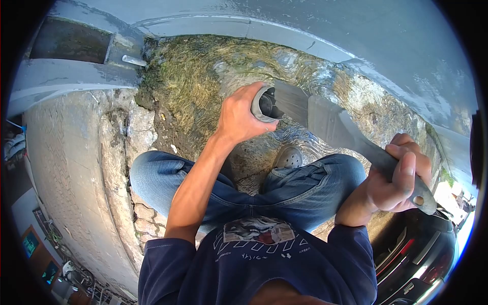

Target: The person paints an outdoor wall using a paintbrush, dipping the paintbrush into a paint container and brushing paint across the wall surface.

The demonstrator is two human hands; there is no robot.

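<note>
My left hand (241, 115) is wrapped round a short grey cylindrical part (258, 105), whose open end shows a dark inside. On the right, my right hand (399, 175) grips the handle of a wide flat brush (330, 120), grey all over, with a hole at the handle's end. The brush's bristle end points left and lies close beside the open end of the part. Whether the bristles touch it I cannot tell.
Below lies wet, mossy ground (188, 76) against a grey-blue wall (396, 46). A white pipe stub (134, 60) sticks out at the upper left. My bent knees and a grey clog (288, 157) are beneath my hands. A black car (422, 254) stands at the lower right.
</note>
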